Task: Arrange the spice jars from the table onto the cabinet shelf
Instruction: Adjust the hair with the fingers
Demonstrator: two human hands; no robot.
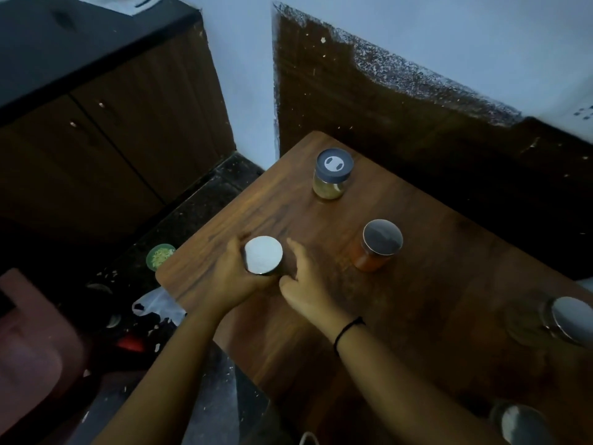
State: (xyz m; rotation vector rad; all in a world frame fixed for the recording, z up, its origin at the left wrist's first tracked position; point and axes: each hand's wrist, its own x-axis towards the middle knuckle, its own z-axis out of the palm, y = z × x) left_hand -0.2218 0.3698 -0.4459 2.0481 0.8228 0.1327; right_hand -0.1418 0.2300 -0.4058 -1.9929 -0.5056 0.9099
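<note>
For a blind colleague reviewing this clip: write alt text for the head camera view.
Two hands close around a silver-lidded jar near the left edge of a wooden table, the left hand wrapping its side and the right hand alongside. Four more jars stand on the table, including a yellowish-spice jar and a red-spice jar; dark cabinets stand upper left.

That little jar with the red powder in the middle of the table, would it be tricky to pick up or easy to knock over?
Probably easy to lift: the red-powder jar looks small, short and squat, so it should resist tipping. Its clear wall looks like glass, so it may be slippery and could break if dropped. It seems well filled, so perhaps a bit heavy for its size. The wide, flat lid offers a second place to grip.
</note>
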